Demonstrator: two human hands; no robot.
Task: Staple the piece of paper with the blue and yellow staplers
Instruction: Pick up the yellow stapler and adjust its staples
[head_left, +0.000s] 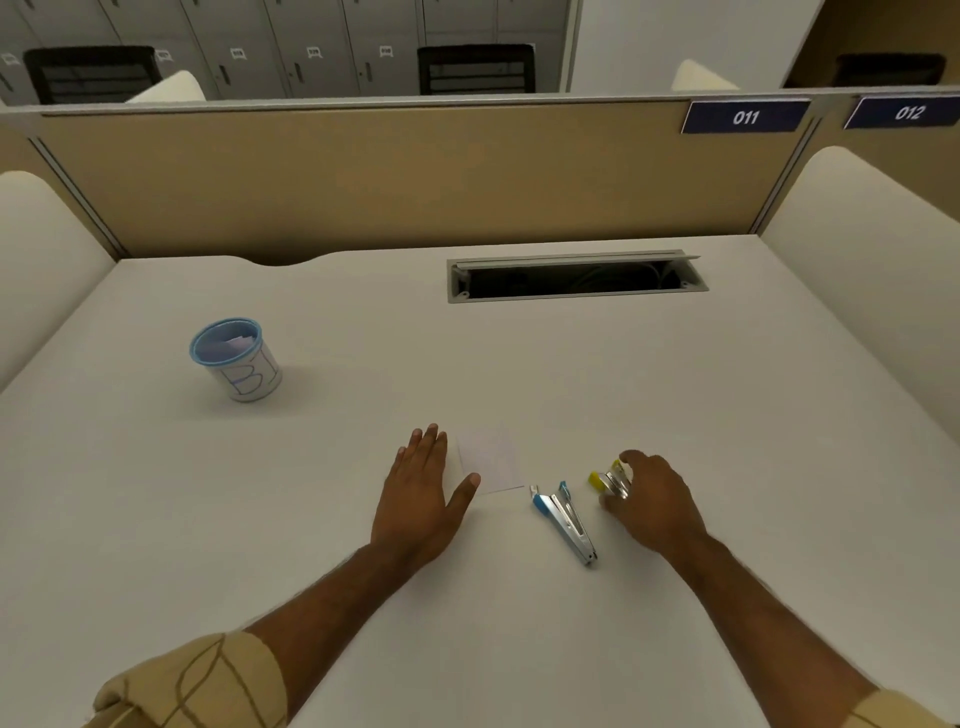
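— Here, at a white desk (519, 374): where is the paper?

— The small piece of paper (491, 464) lies flat near the front edge, the left hand (421, 491) spread flat beside it, fingers apart, thumb touching its near left corner.

— And the staplers?

— The blue stapler (563, 519) lies on the desk just right of the paper, untouched. The right hand (652, 499) has its fingers curled around the yellow stapler (608, 480), further right.

— Anything else?

— A blue-rimmed cup (236, 361), marked with a "B", stands well apart at far left.
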